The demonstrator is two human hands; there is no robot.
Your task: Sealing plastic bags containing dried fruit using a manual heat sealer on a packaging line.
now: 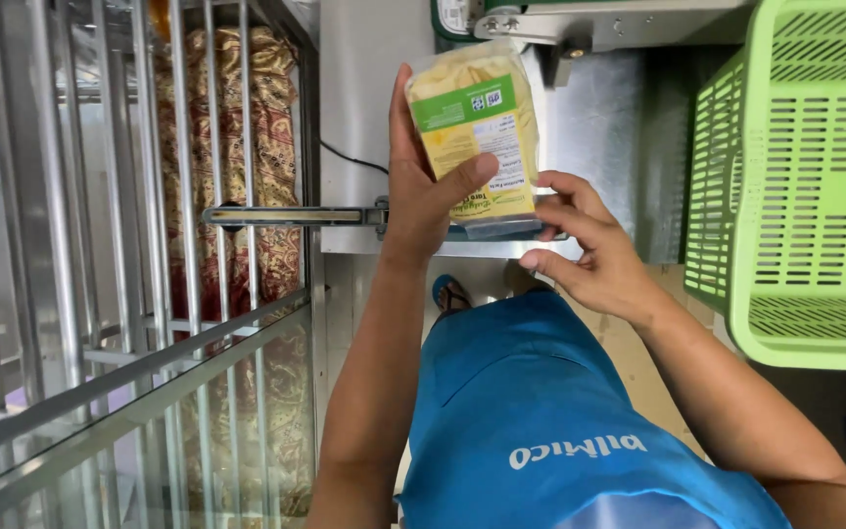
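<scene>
Two bare hands hold a clear yellow snack packet (477,132) with a green label over a steel machine table (364,59). Left hand (423,186) grips its left edge, thumb across the front, arm reaching straight up. Right hand (585,245) pinches the bottom edge, fingers curled. A green plastic basket (795,186) sits right.
</scene>
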